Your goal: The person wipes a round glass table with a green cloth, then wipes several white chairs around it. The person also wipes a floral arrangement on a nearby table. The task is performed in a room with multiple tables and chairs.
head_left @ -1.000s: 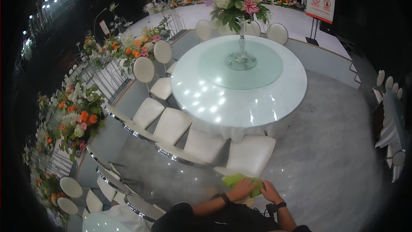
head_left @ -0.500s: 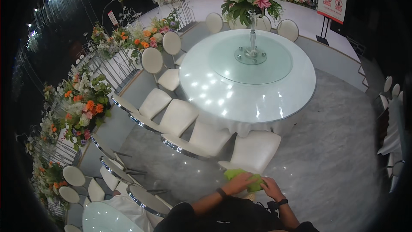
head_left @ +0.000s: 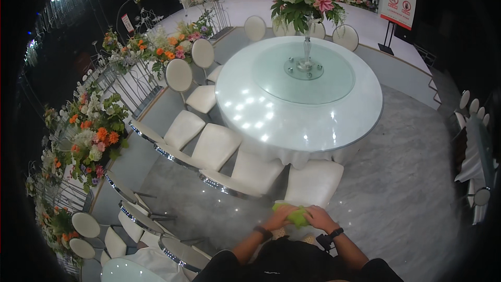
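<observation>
A lime-green cloth (head_left: 297, 217) is bunched between my two hands, close in front of my body. My left hand (head_left: 278, 216) has its fingers wrapped round the cloth's left part. On the other side, my right hand (head_left: 319, 218) grips the right part. Both hands are just over the near edge of a white padded chair (head_left: 314, 181); its backrest is mostly hidden beneath them, and whether the cloth touches it I cannot tell.
A large round glass-topped table (head_left: 297, 120) stands ahead, bearing a turntable (head_left: 334, 86) and a tall flower arrangement (head_left: 308, 0). White chairs (head_left: 216, 146) line its left side. More chairs (head_left: 133, 214) and another glass table (head_left: 128, 270) are at lower left. Flowers (head_left: 99, 136) border a raised platform.
My hands have come closer together, with the left turned more upright and the cloth bunched tighter between them. The whole view has shifted slightly.
</observation>
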Available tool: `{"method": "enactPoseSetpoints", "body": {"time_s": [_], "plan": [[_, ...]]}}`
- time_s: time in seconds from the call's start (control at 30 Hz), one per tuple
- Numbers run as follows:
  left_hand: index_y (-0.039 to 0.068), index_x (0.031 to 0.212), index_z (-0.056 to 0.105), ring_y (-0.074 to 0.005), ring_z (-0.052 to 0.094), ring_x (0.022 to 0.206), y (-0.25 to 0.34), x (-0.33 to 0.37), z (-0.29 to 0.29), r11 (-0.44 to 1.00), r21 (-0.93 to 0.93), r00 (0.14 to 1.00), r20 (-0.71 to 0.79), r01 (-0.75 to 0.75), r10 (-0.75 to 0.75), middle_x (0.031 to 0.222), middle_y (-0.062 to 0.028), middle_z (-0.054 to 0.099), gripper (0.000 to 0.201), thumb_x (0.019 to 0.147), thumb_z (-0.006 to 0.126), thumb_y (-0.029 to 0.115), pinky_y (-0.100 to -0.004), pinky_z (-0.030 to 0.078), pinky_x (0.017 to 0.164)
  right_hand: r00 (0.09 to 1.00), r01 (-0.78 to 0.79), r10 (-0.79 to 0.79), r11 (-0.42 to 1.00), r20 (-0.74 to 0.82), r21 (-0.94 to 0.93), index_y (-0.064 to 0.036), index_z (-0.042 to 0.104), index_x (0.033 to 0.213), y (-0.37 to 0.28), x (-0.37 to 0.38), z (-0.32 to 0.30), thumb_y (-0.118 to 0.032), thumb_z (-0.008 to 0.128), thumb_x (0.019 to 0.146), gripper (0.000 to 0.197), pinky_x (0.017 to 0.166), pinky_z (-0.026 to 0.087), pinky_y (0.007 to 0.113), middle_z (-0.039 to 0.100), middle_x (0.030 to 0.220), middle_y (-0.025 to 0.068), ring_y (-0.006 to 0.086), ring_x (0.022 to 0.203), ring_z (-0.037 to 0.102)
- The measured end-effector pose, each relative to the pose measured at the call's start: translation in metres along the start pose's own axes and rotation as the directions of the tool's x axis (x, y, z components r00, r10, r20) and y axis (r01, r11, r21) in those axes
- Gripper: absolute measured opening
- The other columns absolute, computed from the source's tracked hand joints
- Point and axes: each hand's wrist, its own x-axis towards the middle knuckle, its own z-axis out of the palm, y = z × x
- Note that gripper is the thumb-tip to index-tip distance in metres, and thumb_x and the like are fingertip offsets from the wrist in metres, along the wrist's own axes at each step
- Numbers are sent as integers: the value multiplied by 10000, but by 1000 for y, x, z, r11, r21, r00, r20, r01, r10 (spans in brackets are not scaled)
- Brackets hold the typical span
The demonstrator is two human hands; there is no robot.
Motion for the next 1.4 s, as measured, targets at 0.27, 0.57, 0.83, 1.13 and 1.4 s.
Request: {"method": "enactPoseSetpoints", "body": {"time_s": [0.27,0.57,0.83,1.13,1.4], "plan": [[72,1497,525,-408,500,1384,-33,-14,12,999,-22,989,-144,-32,28,1455,-194,570,675,874,773,148,-507,367,1181,995,-36,41,998,88,-51,-71,670,1316,-7,21,9,-384,610,1017,437,950,506,496,682,1099,210,419,1054,634],[91,1479,547,-383,563,1280,34,-3,-6,968,248,994,-90,-33,57,1337,-173,609,729,819,826,224,-513,440,1092,999,34,-34,992,-7,118,-13,627,1337,8,-20,-4,-342,644,1036,446,1006,484,473,660,1209,216,417,1117,611],[91,1405,587,-334,601,1220,138,58,61,857,515,999,44,-37,16,1263,-136,641,585,851,752,185,-451,465,1038,998,-59,53,930,27,364,-10,596,1379,92,-113,-36,-228,723,997,458,1061,484,434,646,1308,204,391,1222,605],[80,1346,619,-329,594,1242,121,70,117,845,533,999,29,-44,34,1259,-133,644,568,796,748,140,-456,455,1048,986,-140,100,927,132,347,-7,576,1411,129,-130,-38,-215,724,980,501,1084,484,421,632,1348,217,356,1283,599],[92,1372,626,-371,607,1204,101,36,51,962,272,993,-116,8,25,1307,-140,646,608,799,816,171,-473,463,1043,987,44,-83,963,139,265,-19,592,1387,80,-74,-47,-295,682,1006,479,1053,478,449,644,1287,221,398,1215,602]]}}
